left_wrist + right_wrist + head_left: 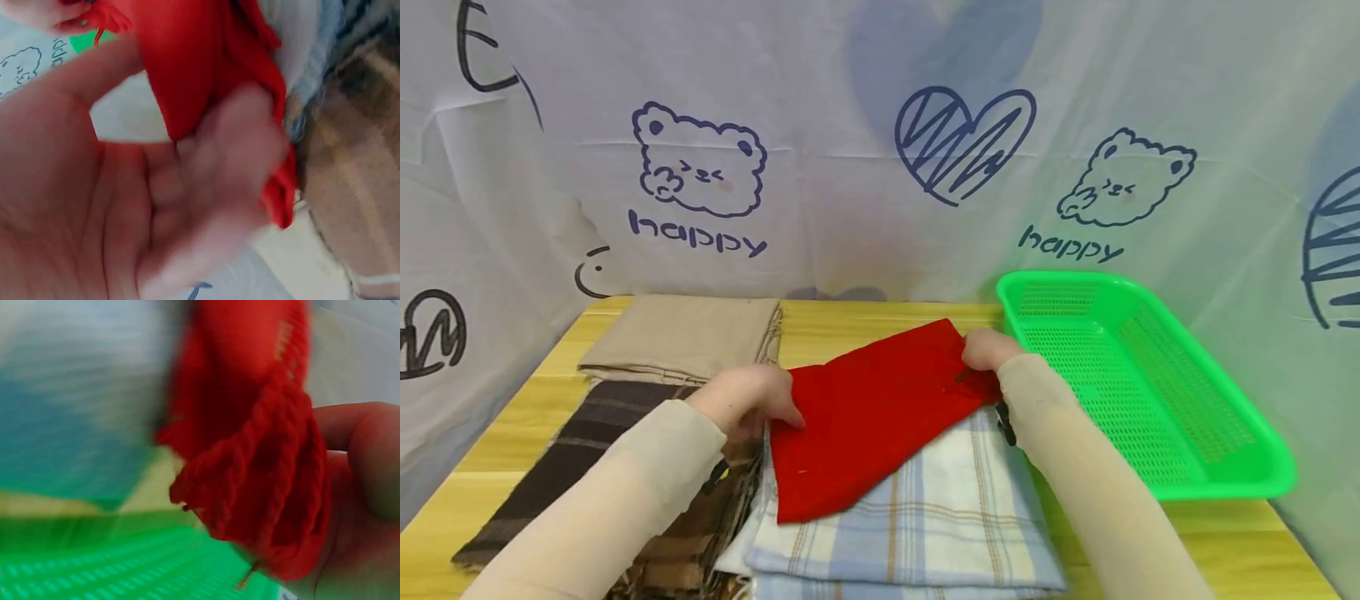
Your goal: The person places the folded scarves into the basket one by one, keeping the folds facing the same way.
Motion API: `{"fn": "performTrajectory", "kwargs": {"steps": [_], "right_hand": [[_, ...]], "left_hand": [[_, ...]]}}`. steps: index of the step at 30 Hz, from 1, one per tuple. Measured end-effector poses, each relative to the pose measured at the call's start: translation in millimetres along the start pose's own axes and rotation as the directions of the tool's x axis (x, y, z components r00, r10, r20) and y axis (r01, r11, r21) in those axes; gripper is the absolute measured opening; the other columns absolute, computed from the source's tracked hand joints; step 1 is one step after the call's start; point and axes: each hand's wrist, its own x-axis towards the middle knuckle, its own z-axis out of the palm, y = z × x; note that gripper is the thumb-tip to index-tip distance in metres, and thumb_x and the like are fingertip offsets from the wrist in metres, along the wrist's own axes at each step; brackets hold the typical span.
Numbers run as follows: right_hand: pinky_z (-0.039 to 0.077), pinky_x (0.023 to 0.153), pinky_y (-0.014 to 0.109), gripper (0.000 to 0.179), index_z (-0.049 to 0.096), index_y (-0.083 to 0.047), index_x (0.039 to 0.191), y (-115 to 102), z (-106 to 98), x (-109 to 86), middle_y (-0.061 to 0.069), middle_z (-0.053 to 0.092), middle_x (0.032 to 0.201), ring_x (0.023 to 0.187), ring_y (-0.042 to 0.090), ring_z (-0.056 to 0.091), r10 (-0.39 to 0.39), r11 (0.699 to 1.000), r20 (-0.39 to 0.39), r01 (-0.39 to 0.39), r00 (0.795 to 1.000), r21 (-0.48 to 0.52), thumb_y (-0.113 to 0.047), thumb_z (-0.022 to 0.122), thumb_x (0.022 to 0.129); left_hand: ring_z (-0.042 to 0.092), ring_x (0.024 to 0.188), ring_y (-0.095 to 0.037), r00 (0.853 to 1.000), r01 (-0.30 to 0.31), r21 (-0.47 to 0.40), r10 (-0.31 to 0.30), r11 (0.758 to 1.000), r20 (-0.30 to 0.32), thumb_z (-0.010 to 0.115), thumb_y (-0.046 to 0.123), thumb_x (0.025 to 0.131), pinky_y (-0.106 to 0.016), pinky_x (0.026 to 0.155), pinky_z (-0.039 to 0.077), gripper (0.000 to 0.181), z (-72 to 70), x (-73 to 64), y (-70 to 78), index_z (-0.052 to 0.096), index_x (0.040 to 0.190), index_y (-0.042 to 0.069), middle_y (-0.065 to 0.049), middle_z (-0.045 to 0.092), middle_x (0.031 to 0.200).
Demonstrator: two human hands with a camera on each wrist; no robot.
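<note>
A folded red scarf (pixel 872 417) is held up at a slant over a folded blue-and-white plaid scarf (pixel 910 529). My left hand (pixel 747 400) grips its left edge, thumb on top and the fingers underneath. In the left wrist view those fingers (pixel 231 156) are blurred against the red cloth. At the opposite end, my right hand (pixel 988 348) pinches the far right corner, close to the basket. Twisted red fringe (pixel 275 469) hangs beside the right thumb (pixel 378 462) in the right wrist view.
A green perforated basket (pixel 1273 467) stands at the right of the wood-grain table (pixel 482 467). On the left lie a folded beige cloth (pixel 692 333) and, nearer, a dark brown plaid scarf (pixel 595 429). A printed white curtain (pixel 835 167) hangs behind.
</note>
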Motion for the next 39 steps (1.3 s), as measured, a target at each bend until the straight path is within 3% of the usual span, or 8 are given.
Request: {"fn": "performTrajectory", "kwargs": {"steps": [6, 9, 13, 22, 27, 30, 33, 39], "right_hand": [[0.049, 0.083, 0.048, 0.037, 0.056, 0.005, 0.12, -73, -47, -84.6, 0.027, 0.056, 0.118, 0.105, 0.041, 0.054, 0.151, 0.982, -0.098, -0.161, 0.984, -0.099, -0.017, 0.049, 0.091], [0.051, 0.071, 0.041, 0.031, 0.062, 0.004, 0.096, -93, -57, -107.8, 0.021, 0.062, 0.092, 0.086, 0.034, 0.06, 0.14, 0.985, -0.1, -0.148, 0.985, -0.084, -0.024, 0.05, 0.094], [0.042, 0.05, 0.026, 0.044, 0.057, -0.005, 0.068, -99, -51, -124.1, 0.004, 0.05, 0.055, 0.05, 0.015, 0.048, 0.133, 0.982, 0.158, -0.151, 0.978, 0.11, -0.038, 0.048, 0.096], [0.055, 0.054, 0.028, 0.053, 0.051, 0.009, 0.114, -81, -22, -118.4, 0.014, 0.064, 0.079, 0.051, 0.014, 0.059, 0.18, 0.771, 0.249, -0.294, 0.952, 0.565, -0.041, 0.047, 0.096], [0.054, 0.051, 0.027, 0.041, 0.04, 0.011, 0.122, -81, -8, -103.2, 0.011, 0.054, 0.076, 0.048, 0.013, 0.056, 0.272, 0.48, 0.185, -0.3, 0.944, 0.825, -0.017, 0.051, 0.094], [0.051, 0.047, 0.022, 0.037, 0.037, 0.012, 0.122, -83, -9, -97.8, 0.01, 0.05, 0.086, 0.044, 0.01, 0.05, 0.311, 0.402, 0.118, -0.243, 0.943, 0.883, -0.003, 0.047, 0.09], [0.047, 0.045, 0.018, 0.04, 0.036, 0.011, 0.126, -81, -19, -97.1, 0.012, 0.046, 0.099, 0.045, 0.008, 0.044, 0.33, 0.422, 0.055, -0.199, 0.942, 0.884, 0.0, 0.045, 0.088], [0.051, 0.055, 0.023, 0.045, 0.041, 0.004, 0.133, -57, -37, -89.7, 0.017, 0.049, 0.118, 0.066, 0.013, 0.049, 0.337, 0.535, 0.001, -0.192, 0.941, 0.823, -0.004, 0.046, 0.089]], "left_hand": [[0.056, 0.069, -0.022, 0.943, 0.023, 0.294, 0.077, 0.956, -0.324, 0.054, 0.034, 0.09, -0.034, 0.061, 0.047, 0.033, -19.9, 25.1, -7.7, 0.061, 0.077, 0.005, -0.011, 0.064, 0.084], [0.052, 0.071, -0.023, 0.958, -0.005, 0.268, 0.081, 0.963, -0.275, 0.049, 0.029, 0.094, -0.035, 0.066, 0.045, 0.033, -18.8, 42.0, -20.9, 0.055, 0.07, 0.007, -0.01, 0.058, 0.079], [0.046, 0.065, -0.02, 0.987, -0.051, 0.223, 0.083, 0.974, -0.139, 0.044, 0.027, 0.098, -0.033, 0.068, 0.038, 0.038, -7.4, 59.7, -40.9, 0.044, 0.062, 0.012, -0.003, 0.043, 0.066], [0.048, 0.065, -0.022, 0.943, -0.252, 0.18, 0.283, 0.951, -0.174, 0.045, 0.041, 0.096, -0.034, 0.063, 0.039, 0.04, 12.6, 171.1, -111.8, 0.058, 0.078, 0.008, -0.006, 0.051, 0.071], [0.049, 0.067, -0.02, 0.937, -0.281, 0.151, 0.305, 0.948, -0.168, 0.046, 0.033, 0.096, -0.033, 0.066, 0.04, 0.033, 3.9, 132.8, -80.8, 0.058, 0.079, 0.007, -0.005, 0.051, 0.072], [0.045, 0.061, -0.017, 0.935, -0.31, 0.107, 0.324, 0.945, -0.147, 0.045, 0.026, 0.096, -0.029, 0.06, 0.039, 0.03, -7.9, 94.4, -54.6, 0.053, 0.073, 0.007, -0.003, 0.045, 0.067], [0.043, 0.054, -0.013, 0.961, -0.274, -0.01, 0.274, 0.962, -0.041, 0.045, 0.018, 0.094, -0.025, 0.053, 0.04, 0.026, -24.2, 55.0, -26.6, 0.049, 0.071, 0.007, 0.0, 0.042, 0.062], [0.044, 0.043, -0.004, 0.945, -0.149, -0.28, 0.22, 0.948, 0.242, 0.037, 0.022, 0.096, -0.018, 0.045, 0.04, 0.029, -35.2, 26.6, -10.5, 0.052, 0.076, 0.008, 0.005, 0.049, 0.053]]}}
